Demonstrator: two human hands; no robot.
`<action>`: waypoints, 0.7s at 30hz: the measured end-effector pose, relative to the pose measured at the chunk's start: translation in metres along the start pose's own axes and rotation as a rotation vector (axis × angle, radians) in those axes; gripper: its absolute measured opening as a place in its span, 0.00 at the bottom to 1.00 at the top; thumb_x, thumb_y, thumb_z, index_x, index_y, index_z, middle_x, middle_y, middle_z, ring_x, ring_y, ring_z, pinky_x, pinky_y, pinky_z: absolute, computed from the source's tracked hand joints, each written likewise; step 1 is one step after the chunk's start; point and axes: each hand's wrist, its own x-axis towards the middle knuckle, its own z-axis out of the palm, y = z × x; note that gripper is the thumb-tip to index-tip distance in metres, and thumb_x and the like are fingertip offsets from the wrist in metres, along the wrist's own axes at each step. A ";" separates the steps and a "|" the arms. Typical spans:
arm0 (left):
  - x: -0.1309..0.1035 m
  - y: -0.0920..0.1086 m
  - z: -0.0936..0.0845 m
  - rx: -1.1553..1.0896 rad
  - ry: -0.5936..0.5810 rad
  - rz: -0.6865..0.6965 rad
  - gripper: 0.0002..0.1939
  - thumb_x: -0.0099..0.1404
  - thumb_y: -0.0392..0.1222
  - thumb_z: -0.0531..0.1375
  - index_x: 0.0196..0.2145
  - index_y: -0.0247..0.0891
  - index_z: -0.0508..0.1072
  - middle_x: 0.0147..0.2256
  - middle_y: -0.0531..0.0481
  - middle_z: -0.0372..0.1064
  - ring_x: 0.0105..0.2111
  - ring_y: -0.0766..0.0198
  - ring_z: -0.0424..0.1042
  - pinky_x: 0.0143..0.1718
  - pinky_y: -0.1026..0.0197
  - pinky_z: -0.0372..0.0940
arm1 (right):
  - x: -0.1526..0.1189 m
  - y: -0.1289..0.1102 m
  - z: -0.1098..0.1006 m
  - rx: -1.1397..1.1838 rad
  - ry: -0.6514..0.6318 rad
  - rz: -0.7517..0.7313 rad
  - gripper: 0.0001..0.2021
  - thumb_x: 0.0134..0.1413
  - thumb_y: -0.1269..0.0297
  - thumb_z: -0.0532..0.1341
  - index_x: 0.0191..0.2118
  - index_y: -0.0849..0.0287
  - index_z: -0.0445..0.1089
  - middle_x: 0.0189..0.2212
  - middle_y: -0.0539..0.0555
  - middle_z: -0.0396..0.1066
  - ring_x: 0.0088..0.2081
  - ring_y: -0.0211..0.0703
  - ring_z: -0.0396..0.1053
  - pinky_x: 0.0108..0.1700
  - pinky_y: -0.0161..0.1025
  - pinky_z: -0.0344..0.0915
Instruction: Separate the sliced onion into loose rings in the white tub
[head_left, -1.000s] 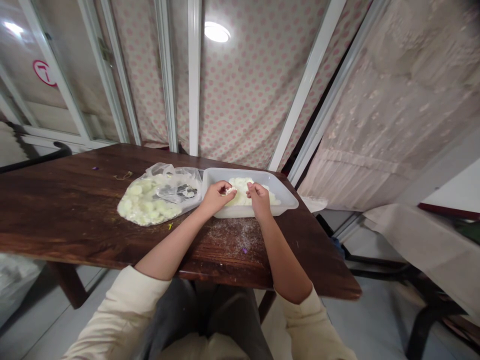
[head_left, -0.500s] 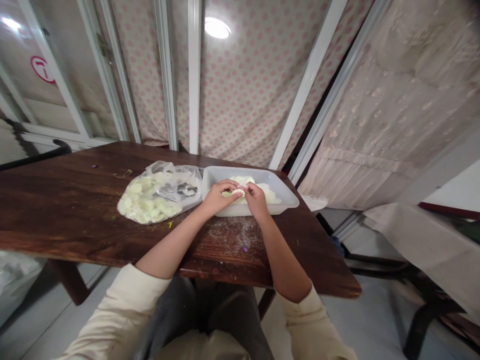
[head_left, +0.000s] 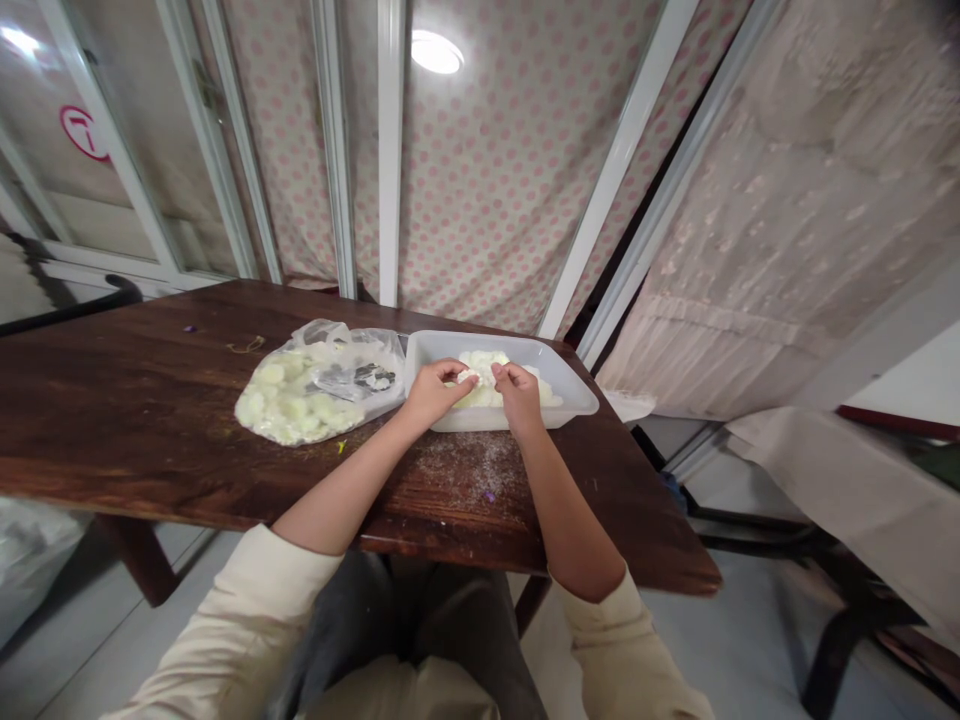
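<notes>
Over a white plastic tub (head_left: 577, 400), my left hand (head_left: 437, 390) pinches a small pale, whitish piece between thumb and fingers. My right hand (head_left: 519, 398) is beside it, a small gap apart, its thumb and fingertips pressed together. Whether a bit is caught in that pinch is too small to tell. Pale yellow-white, flat round pieces (head_left: 546, 392) lie heaped in the tub under both hands. Left of the tub rests a clear plastic bag (head_left: 300, 400) filled with similar pale round pieces, its mouth loose toward the tub.
The dark wooden table (head_left: 150, 400) has white grains (head_left: 465, 470) scattered in front of the tub, with a small purple scrap (head_left: 490, 495) among them. A yellow scrap (head_left: 341, 447) lies by the bag. Behind the table stand framed panes with a dotted curtain (head_left: 495, 180).
My hands have parted slightly: the right fingertips have moved a little to the right, off the piece in my left hand. The tub and bag stay put.
</notes>
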 end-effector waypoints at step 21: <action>-0.001 0.001 -0.001 -0.087 -0.068 0.219 0.09 0.51 0.42 0.61 0.28 0.33 0.71 0.41 0.41 0.69 0.40 0.61 0.69 0.42 0.58 0.64 | 0.000 -0.005 0.001 -0.009 -0.080 0.006 0.15 0.45 0.52 0.59 0.21 0.59 0.61 0.20 0.47 0.58 0.25 0.34 0.56 0.29 0.33 0.56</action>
